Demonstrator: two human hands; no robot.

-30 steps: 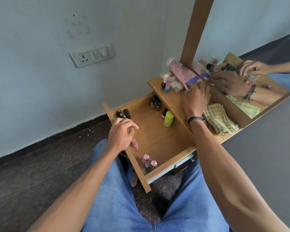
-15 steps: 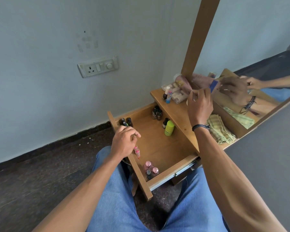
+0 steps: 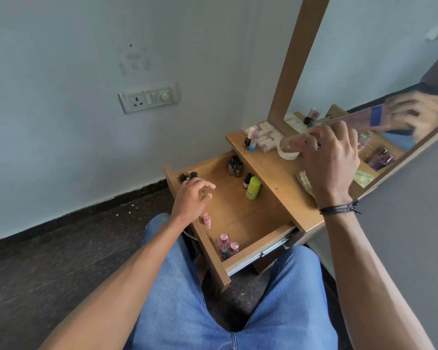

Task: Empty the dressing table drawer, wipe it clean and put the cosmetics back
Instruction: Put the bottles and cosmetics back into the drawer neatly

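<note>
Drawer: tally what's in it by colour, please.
Green bottle: 1
Pink-capped bottles: 3, one beside the left hand
Dark bottles: about 7; back cluster blurred
Total: about 11

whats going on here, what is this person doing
A person sits at a dressing table with the drawer open. The right hand grips a blurred pink bottle above the table's top; the left hand hovers over the drawer's left side, fingers relaxed, holding nothing. A green bottle and small pink bottles stand in the drawer.
</note>
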